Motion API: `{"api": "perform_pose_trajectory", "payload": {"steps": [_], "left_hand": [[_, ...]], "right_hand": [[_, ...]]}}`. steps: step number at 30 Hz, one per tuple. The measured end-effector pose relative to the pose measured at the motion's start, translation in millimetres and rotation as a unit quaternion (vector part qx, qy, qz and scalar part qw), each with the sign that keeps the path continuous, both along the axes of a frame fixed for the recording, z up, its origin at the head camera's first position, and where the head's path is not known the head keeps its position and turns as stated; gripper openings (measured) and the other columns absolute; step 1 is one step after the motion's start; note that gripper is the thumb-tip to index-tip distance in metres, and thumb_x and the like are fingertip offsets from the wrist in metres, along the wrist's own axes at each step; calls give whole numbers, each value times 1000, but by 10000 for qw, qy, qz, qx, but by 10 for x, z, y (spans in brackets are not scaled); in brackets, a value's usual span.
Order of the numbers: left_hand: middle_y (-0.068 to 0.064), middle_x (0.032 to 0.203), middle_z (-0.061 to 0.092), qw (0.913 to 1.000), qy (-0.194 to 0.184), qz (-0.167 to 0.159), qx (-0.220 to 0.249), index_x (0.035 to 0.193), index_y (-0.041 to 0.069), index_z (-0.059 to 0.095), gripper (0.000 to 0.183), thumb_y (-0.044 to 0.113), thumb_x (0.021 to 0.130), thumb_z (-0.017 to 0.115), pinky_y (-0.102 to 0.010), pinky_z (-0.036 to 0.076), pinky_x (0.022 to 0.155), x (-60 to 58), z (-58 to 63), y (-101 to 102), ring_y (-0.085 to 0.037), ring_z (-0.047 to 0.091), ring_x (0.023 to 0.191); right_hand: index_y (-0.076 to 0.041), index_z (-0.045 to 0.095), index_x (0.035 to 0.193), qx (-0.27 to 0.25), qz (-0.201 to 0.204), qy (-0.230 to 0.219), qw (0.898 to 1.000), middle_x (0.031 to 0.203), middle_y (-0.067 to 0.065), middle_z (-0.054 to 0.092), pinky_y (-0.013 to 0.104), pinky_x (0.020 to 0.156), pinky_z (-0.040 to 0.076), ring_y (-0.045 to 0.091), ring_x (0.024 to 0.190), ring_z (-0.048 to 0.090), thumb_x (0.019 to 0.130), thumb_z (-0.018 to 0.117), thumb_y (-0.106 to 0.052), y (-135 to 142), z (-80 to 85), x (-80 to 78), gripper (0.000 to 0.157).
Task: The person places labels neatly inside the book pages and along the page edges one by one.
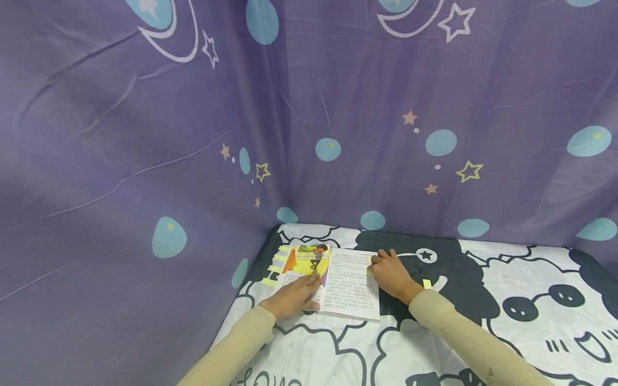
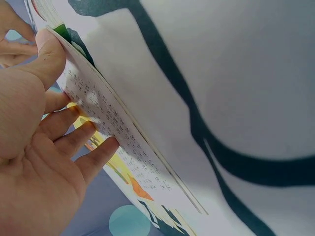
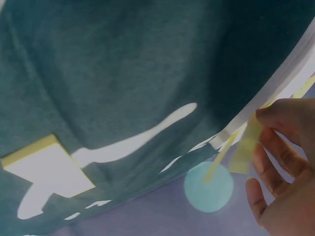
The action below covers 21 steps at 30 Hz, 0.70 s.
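An open book lies on the patterned cloth, with a coloured picture on its left page and printed text on the right. Several yellow sticky tabs stick out along its left edge. Across the lower left page rests my left hand, fingers extended; its thumb is by the book's lower edge in the left wrist view. My right hand is at the upper right edge of the right page. There it pinches a yellow sticky note between thumb and finger, in the right wrist view.
A small pad of yellow sticky notes sits on the dark part of the cloth, right of the book. The black-and-white cartoon cloth covers the surface. Purple curtains with stars and moons hang behind and to the left.
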<state>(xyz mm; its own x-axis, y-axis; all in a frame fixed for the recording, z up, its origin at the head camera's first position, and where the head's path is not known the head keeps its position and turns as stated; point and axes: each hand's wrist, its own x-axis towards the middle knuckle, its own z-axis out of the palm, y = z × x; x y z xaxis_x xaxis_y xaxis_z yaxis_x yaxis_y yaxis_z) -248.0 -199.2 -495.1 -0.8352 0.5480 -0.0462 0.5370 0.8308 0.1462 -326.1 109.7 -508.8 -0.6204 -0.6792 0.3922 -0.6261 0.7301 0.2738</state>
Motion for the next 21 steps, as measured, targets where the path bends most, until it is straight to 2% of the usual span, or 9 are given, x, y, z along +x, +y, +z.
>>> {"api": "perform_pose_trajectory", "payload": {"steps": [8, 16, 21], "left_hand": [[-15, 166, 30, 10000, -69, 42, 14, 160, 5, 35, 84, 47, 93, 65, -45, 29, 123, 9, -18, -8, -31, 29, 153], [-13, 167, 30, 9999, -98, 35, 69, 160, 6, 34, 84, 47, 93, 66, -45, 30, 123, 24, -15, -12, -30, 28, 153], [-15, 166, 31, 9999, -32, -56, 84, 159, 3, 36, 83, 45, 94, 66, -46, 30, 123, 14, -5, -15, -32, 29, 153]], "right_hand": [[-2, 79, 104, 636, -20, 40, 9980, 100, 10, 64, 50, 82, 44, 29, 92, 51, 90, 73, -4, -79, -47, 88, 15], [-4, 80, 104, 1339, -48, 277, 9906, 106, 9, 66, 51, 92, 47, 29, 98, 54, 90, 76, -7, -122, -24, 104, 15], [-5, 80, 104, 1419, 23, 302, 9894, 105, 9, 65, 52, 93, 47, 29, 99, 55, 90, 75, -8, -118, 26, 103, 15]]}}
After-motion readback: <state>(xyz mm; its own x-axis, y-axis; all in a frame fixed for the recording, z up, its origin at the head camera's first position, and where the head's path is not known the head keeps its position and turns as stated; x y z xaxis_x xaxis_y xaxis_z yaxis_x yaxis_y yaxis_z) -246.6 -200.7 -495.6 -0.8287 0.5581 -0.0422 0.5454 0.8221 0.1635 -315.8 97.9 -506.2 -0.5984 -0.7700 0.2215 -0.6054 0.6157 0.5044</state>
